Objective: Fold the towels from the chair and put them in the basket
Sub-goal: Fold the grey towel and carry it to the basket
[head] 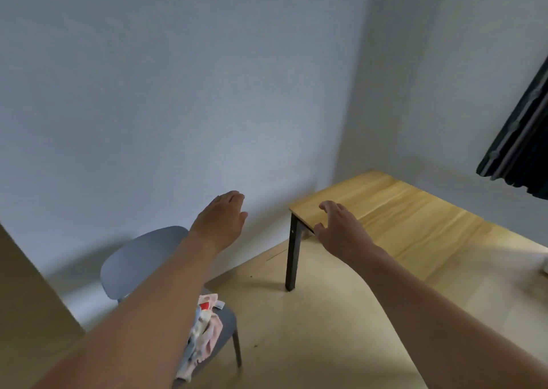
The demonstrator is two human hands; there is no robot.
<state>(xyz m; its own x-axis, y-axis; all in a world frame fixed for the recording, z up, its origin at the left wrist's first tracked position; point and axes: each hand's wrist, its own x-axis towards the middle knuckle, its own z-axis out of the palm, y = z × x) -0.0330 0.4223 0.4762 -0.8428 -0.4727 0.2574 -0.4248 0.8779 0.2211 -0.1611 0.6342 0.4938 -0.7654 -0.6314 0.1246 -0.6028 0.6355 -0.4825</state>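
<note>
Item: towels (204, 326), a loose pink and pale heap on the grey chair (139, 258), lower centre of the frame, partly hidden under my left forearm.
Left hand (222, 216): raised, fingers straight and together, empty, well above and beyond the heap.
Right hand (341, 225): fingers spread, empty, over the worktop (415, 219) corner, well right of the heap.
Nearer hand, I judge: left; towels lie below and back from it.
Basket: not visible.

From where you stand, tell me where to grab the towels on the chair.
Probably pinch the top of the towels, coming from above with the left hand, whose arm already crosses over them. They lie crumpled on the chair seat with the backrest behind, so the top and front sides are free. Both hands are empty.
</note>
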